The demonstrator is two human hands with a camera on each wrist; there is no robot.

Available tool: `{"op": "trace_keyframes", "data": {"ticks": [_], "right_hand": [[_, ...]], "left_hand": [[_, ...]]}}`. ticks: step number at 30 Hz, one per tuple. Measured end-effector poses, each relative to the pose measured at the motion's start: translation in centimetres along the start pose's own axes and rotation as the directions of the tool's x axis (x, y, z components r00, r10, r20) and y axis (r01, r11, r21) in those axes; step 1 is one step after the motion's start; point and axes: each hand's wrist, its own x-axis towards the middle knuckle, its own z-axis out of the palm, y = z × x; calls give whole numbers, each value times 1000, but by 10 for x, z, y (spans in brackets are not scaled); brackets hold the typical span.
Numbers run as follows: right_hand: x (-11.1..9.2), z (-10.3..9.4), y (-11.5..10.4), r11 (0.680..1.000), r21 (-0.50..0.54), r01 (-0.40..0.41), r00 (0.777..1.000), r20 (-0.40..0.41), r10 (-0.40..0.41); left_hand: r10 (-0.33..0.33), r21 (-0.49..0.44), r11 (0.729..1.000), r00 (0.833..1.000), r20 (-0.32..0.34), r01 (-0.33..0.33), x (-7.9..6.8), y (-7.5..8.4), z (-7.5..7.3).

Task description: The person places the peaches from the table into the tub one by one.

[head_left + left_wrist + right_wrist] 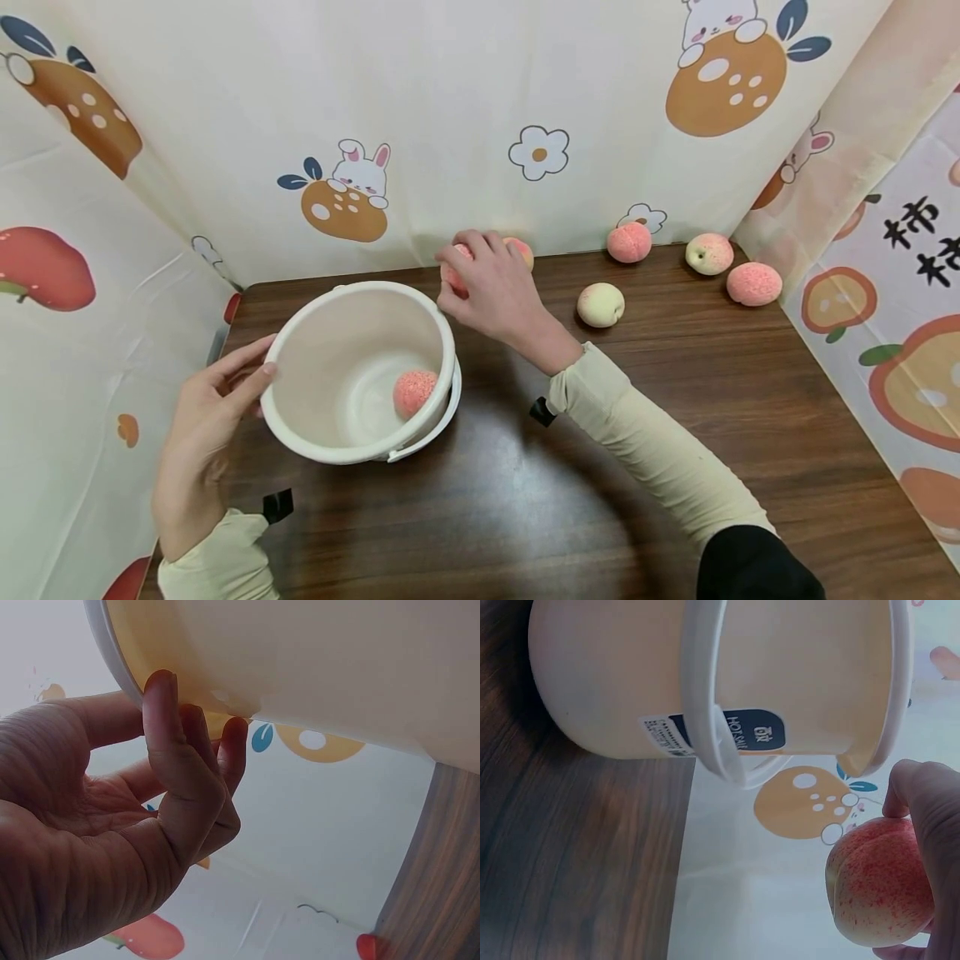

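A: What's the left hand (213, 412) doing?
B: Gripping the white bucket (318, 367) by its rim, on the left side. Bucket is occupying the left part of the brown tabletop (525, 525).
A: Anything inside?
B: Yes, one coral peach (415, 393) is lying in there, toward the right near wall.
A: Right hand (498, 287)?
B: Holding a red-flushed peach (881, 885) between thumb and fingers, up off the tabletop, just right of the bucket's far right rim. Right wrist view is showing a gap between peach and bucket.
A: Handle?
B: White handle (700, 682) is hanging down the bucket's right side, crossing in front of a dark label (757, 729).
A: Other fruit?
B: Half-hidden peach (526, 250) is peeking out behind the right hand. Farther right, a pink peach (628, 242) is sitting near the printed sheet (457, 108), with a pale peach (601, 305) lying nearer and slightly left. At far right, a mottled peach (708, 253) is resting just beside a salmon peach (753, 284), the salmon one sitting nearer.
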Motion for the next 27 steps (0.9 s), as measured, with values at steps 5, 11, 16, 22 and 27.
{"op": "trace_keyframes", "data": {"ticks": [5,11,16,22,27], "right_hand": [[3,-4,-4,1000,-1,13,1000,-20,-13],[6,-8,-11,999,-5,33,999,-35,-33],[9,-10,-15,998,-2,55,998,-36,-55],[11,-14,-22,997,1,71,997,-12,-71],[12,-16,-29,996,7,89,996,7,-89]], "left_hand": [[7,5,1000,1000,0,-7,0,0,1],[14,2,1000,1000,2,-14,0,1,1],[16,-8,1000,1000,4,-16,-1,0,1],[8,-14,1000,1000,6,-8,0,0,0],[-1,-32,999,1000,0,1,2,0,-1]]}}
